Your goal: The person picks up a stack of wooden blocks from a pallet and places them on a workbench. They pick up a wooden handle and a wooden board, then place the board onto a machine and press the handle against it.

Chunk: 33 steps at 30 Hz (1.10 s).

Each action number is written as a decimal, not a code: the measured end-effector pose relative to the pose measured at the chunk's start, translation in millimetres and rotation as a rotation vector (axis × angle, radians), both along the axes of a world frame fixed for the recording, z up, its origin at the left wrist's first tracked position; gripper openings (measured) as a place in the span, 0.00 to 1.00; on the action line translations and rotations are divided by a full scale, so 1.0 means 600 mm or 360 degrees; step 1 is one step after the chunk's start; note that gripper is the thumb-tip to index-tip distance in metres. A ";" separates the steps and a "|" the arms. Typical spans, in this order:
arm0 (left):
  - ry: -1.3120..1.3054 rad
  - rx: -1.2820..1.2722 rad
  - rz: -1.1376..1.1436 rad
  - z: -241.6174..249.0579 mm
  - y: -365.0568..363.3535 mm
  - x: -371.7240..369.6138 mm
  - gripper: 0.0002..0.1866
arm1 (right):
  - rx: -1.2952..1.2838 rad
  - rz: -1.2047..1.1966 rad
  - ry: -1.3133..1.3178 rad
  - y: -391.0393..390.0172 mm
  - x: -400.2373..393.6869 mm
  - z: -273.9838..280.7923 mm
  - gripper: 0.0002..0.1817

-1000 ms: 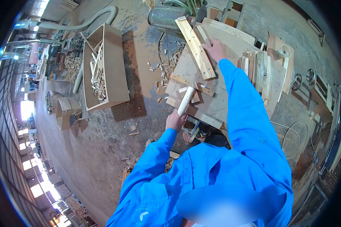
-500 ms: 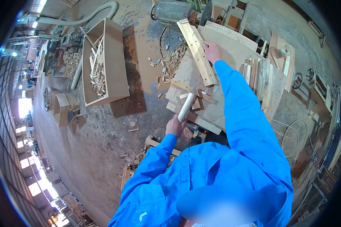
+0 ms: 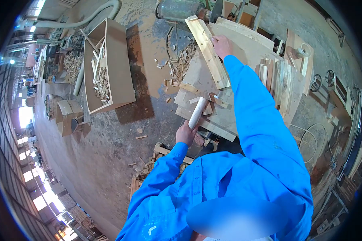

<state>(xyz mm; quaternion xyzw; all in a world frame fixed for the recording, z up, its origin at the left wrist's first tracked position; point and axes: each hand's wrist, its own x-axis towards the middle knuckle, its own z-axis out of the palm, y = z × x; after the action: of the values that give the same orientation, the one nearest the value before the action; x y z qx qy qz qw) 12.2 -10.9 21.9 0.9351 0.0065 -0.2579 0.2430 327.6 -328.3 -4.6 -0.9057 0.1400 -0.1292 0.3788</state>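
Note:
My left hand (image 3: 185,133) is closed around the lower end of a thick, pale round wooden rod (image 3: 197,113), which points up over the near edge of the worktable. Farther out, my right hand (image 3: 222,47) grips the right edge of a long pale wooden board (image 3: 208,53) with several small dark holes along it. The board slants across the left part of the tabletop (image 3: 245,52), its far end reaching past the table's edge. Close to the rod's tip lie small wooden pieces (image 3: 208,107) and a flat strip (image 3: 191,88).
Wooden strips (image 3: 285,86) stand in a row on the table's right side. A tall open box (image 3: 122,68) with offcuts inside is on the floor to the left. Scattered wood scraps (image 3: 181,66) lie beside the table, near a machine (image 3: 181,11). A cable (image 3: 309,140) loops at the right.
My right hand has moved a little farther out along the board, and the board's far end has shifted slightly away. The rod stays in my left hand, nearly unmoved. The view has shifted slightly.

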 end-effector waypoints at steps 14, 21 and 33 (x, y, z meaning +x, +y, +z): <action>-0.0036 -0.0024 0.0040 0.007 -0.079 0.085 0.26 | -0.0008 -0.0039 -0.0074 -0.071 0.083 0.012 0.14; -0.0021 -0.0054 0.0057 0.010 -0.092 0.097 0.26 | -0.0021 -0.0196 0.0033 -0.106 0.105 -0.004 0.14; -0.0016 -0.0045 0.0030 0.023 -0.059 0.060 0.24 | -0.0086 -0.0209 -0.0294 -0.066 0.007 0.008 0.14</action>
<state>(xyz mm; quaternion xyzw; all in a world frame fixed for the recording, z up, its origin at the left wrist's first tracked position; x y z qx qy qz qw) 48.0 -46.1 35.9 0.9327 0.0106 -0.2510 0.2586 332.1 -367.9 0.1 -0.8887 0.1599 -0.2402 0.3564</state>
